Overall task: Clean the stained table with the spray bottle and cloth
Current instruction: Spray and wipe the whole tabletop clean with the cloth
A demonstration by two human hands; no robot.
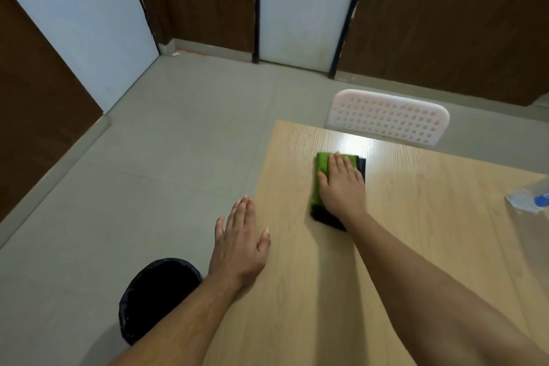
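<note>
Flat under the right hand (341, 184) lies the cloth (322, 172), folded into a long pad, bright green on its left strip and black along its right and near edges, resting toward the far end of the pale wood-grain surface (401, 246). Its fingers are straight, pressing down. The left hand (240, 241) hovers open-palmed at the surface's left edge, holding nothing. A clear spray bottle (531, 197) lies at the right margin.

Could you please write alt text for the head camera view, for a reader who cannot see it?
A person's right hand presses flat on a green cloth on a light wooden table, while the left hand rests open at the table's left edge. A spray bottle lies at the right edge, a white chair stands behind, and a black bin sits on the floor.
</note>
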